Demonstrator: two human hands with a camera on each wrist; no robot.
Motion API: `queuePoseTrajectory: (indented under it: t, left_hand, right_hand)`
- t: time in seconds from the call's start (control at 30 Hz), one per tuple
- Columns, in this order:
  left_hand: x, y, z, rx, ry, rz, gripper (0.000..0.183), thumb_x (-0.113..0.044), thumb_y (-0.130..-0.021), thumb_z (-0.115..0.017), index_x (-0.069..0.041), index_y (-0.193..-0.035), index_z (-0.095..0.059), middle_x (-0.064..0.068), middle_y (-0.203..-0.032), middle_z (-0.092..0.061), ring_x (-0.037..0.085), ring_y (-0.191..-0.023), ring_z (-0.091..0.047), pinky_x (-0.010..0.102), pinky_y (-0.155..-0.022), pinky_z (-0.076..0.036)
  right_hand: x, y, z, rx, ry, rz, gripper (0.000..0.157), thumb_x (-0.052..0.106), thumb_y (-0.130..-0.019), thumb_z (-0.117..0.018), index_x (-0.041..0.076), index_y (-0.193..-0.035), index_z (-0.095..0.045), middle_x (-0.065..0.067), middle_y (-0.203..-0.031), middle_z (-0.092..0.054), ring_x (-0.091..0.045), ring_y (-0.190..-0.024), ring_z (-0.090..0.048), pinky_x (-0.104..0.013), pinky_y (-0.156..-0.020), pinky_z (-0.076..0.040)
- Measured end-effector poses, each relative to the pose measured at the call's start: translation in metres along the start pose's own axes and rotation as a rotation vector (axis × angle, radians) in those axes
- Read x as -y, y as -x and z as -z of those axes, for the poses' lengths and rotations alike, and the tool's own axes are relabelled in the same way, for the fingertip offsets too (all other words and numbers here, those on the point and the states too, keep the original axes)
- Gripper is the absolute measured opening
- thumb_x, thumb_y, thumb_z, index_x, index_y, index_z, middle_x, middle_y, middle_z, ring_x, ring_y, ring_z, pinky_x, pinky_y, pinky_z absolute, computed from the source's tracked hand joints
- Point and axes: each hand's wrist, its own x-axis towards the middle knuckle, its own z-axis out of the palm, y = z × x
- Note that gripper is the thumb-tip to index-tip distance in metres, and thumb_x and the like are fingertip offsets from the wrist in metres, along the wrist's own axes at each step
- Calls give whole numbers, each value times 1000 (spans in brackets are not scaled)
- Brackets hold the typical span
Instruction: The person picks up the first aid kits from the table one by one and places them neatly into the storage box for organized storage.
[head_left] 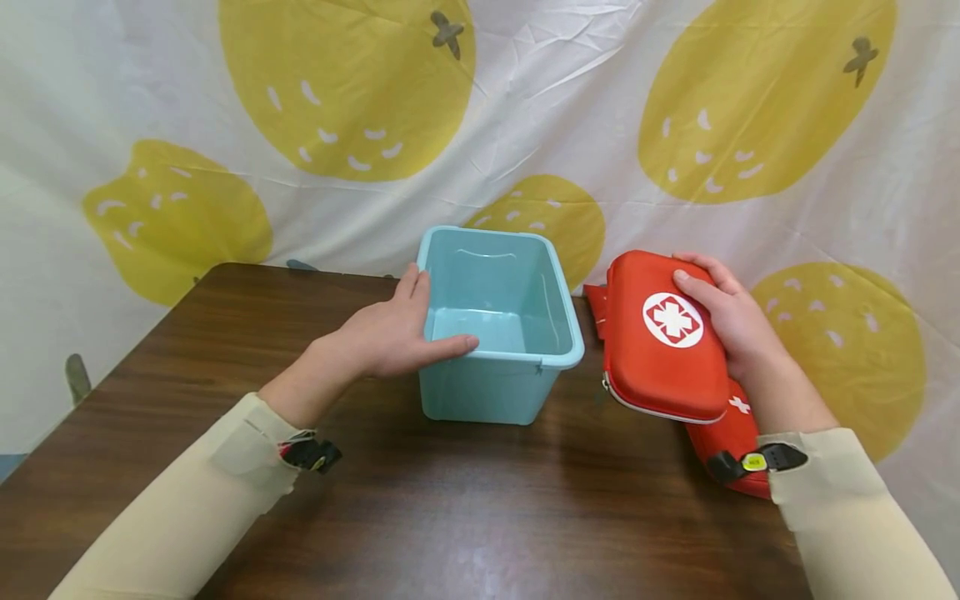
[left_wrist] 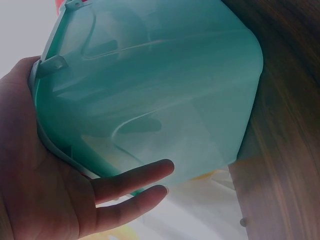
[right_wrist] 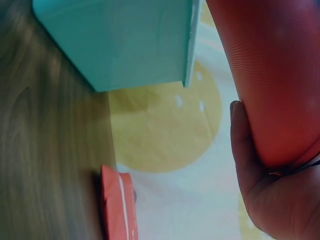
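A light blue plastic bin stands upright on the table, its top facing up and its inside bare. My left hand rests on the bin's near-left rim, thumb over the front edge; in the left wrist view two fingers extend along the outer wall. To the bin's right, my right hand grips a red first-aid case with a white emblem and a zipper, held tilted above the table. The right wrist view shows a finger against the case's underside.
A second red case with a white cross lies on the table below the right hand, partly hidden. Behind the held case is a small red packet. The dark wooden table backs onto a fruit-print curtain.
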Motion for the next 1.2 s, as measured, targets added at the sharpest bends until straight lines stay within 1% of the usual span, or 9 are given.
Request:
queuePoseTrajectory:
  t: [0.27,0.5,0.7,0.9,1.0,1.2]
  left_hand:
    - [1,1,-1,-2,3,-3,132,-89,-92,-51,-1,-175,1,19,-185,4,45,-134,-66,56,-106,-56]
    - [1,2,0,-4,7,-1,131,-88,-92,-52,-2,-175,2,18,-185,4,44,-132,-66,56,-105,-56]
    - [-1,2,-1,-2,10,2,131,-88,-92,-52,-2,-175,1,18,-185,4,45,-134,-65,55,-105,-56]
    - [-2,1,-2,-4,12,2,132,-88,-92,-53,-1,-175,0,18,-185,3,45,-139,-63,57,-109,-55]
    - [-2,1,-3,-4,12,1,132,-88,-92,-53,-1,-175,0,18,-186,2,45,-138,-64,56,-109,-55]
    - [-5,1,-3,1,13,1,132,-88,-92,-53,-1,-175,-1,18,-186,2,44,-137,-64,56,-108,-56]
  right_hand:
    - [14,-8,-14,34,-11,1,40,33,-110,-69,33,-147,-54,3,-99,-74,-12,-78,-77,-31,-68,-66]
    - [27,-20,-38,10,34,14,40,37,-108,-70,35,-146,-55,5,-96,-73,-10,-75,-75,-27,-66,-65]
    - [36,-33,-57,23,38,10,40,40,-107,-71,36,-145,-57,4,-97,-73,-10,-76,-75,-27,-67,-65]
    - [43,-47,-78,46,26,26,39,38,-108,-71,34,-145,-57,4,-97,-73,-10,-76,-76,-26,-68,-65]
    - [45,-54,-89,50,24,34,38,37,-108,-70,33,-144,-58,4,-96,-73,-10,-76,-75,-26,-67,-65]
    - [50,-65,-104,58,21,23,42,37,-107,-71,33,-147,-58,3,-99,-73,-11,-78,-75,-27,-69,-65]
